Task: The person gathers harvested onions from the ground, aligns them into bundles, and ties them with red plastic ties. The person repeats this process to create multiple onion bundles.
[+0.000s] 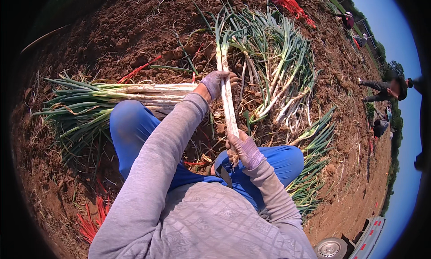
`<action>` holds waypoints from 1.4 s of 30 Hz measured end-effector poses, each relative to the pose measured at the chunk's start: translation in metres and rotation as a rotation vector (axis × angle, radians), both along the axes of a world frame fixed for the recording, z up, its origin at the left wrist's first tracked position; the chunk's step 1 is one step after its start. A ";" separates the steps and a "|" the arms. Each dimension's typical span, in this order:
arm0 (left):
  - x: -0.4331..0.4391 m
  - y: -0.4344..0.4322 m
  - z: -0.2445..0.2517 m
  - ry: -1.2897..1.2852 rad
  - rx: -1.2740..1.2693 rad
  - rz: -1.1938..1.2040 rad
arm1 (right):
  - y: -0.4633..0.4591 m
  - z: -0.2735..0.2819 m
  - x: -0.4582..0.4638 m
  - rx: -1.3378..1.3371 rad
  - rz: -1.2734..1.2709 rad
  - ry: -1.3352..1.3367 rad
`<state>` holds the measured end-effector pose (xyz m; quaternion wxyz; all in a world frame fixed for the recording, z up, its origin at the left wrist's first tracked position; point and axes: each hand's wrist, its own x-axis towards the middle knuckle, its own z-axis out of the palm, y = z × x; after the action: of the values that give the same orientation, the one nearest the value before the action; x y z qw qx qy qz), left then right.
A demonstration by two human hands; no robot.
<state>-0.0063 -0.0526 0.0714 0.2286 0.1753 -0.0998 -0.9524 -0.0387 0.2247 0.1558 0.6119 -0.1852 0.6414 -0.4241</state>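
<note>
My left hand [219,83], in a fingerless glove, grips the white shafts of a few long green onions [229,105] at mid-length. Around their root end my right hand [243,147] is closed, and the roots hang below its fingers. The green leaves point away from me. To the left, a pile of cleaner long green onions [148,92] lies beside my knee, leaves to the left. Ahead and to the right spreads a loose heap of long green onions [279,70] with dry outer leaves. More onions [313,164] lie beyond my right knee.
Red plastic ties lie at the lower left [94,218], beside the left pile [139,69] and at the top [293,6]. Clumpy brown soil [121,33] surrounds me. Several people are in the field at right, one person standing [384,89]. A vehicle [365,240] stands at the lower right.
</note>
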 end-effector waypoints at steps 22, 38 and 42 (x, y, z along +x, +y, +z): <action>0.429 -0.099 0.007 -0.885 -0.104 0.202 | -0.301 -0.156 -0.016 -0.470 1.055 1.539; 0.303 -0.137 -0.083 -1.548 -2.079 -0.433 | -0.308 -0.174 0.001 -0.382 1.174 1.583; 0.298 -0.136 -0.088 -1.585 -2.094 -0.387 | -0.310 -0.185 0.027 -0.531 1.073 1.553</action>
<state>0.2915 -0.1890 -0.0171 -0.0031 0.4049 -0.9105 -0.0841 -0.0116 -0.0851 -0.0292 0.0696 -0.8113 0.5801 0.0195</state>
